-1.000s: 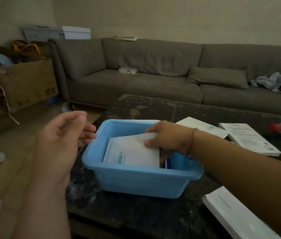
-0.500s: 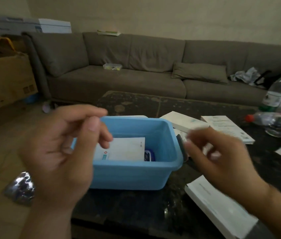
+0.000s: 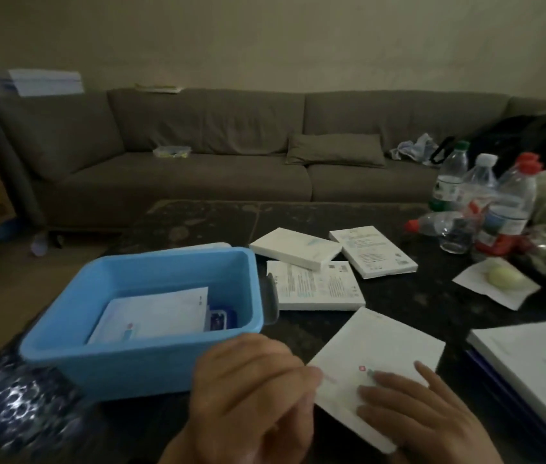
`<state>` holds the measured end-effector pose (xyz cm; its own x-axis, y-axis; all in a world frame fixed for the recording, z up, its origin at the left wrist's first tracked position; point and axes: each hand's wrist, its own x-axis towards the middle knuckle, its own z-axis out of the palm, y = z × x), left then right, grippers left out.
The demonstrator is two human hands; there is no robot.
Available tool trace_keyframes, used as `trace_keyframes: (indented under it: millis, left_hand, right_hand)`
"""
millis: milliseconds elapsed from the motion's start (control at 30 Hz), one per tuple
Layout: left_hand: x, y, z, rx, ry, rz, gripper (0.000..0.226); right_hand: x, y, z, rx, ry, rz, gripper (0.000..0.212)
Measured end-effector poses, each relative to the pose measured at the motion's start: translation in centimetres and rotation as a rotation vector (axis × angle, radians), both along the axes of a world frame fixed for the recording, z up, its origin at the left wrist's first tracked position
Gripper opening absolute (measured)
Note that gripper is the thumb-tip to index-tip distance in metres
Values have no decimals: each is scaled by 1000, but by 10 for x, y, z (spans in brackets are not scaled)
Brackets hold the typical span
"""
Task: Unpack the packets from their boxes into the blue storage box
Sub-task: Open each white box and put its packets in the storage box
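The blue storage box (image 3: 151,316) sits on the dark counter (image 3: 432,306) with a white packet (image 3: 154,314) lying flat inside; just beside it, both hands are on a flat white box (image 3: 378,363); the right hand (image 3: 409,413) presses it with straight fingers, the left hand (image 3: 251,393) pinches its near corner; it looks light, thin and stiff, best opened from an end flap.

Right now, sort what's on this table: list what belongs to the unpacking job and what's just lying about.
For the job:
blue storage box
white packets inside it
white box under both hands
three white boxes behind it
white box at the right edge

Lying about:
water bottles
drinking glass
pale round thing on a napkin
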<state>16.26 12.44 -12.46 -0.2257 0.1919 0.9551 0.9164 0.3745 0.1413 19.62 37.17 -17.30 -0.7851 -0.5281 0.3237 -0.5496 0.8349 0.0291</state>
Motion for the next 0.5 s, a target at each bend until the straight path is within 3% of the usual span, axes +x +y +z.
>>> trace_keyframes:
  millis: [100,167,233,333,433,500]
  left_hand:
    - [-7,15,11,99,-149,-51,14]
    - [-6,26,25,233,-476,-101,28]
    - [-3,36,36,360,-788,-186,24]
    - [-7,49,38,534,-1090,-313,24]
    - [-13,61,36,780,-1152,-266,23]
    - [-15,68,32,860,-1079,-188,35]
  right_hand:
    - [6,-10,60,-616,35,-63,25]
    - [4,-9,97,-864,17,-77,19]
    - [-12,-7,115,-917,-173,-38,9]
    - [-29,-2,118,-912,-365,-101,14]
    - [-33,-2,106,-1163,-322,-77,14]
    - [-31,-4,98,-1201,-285,-38,19]
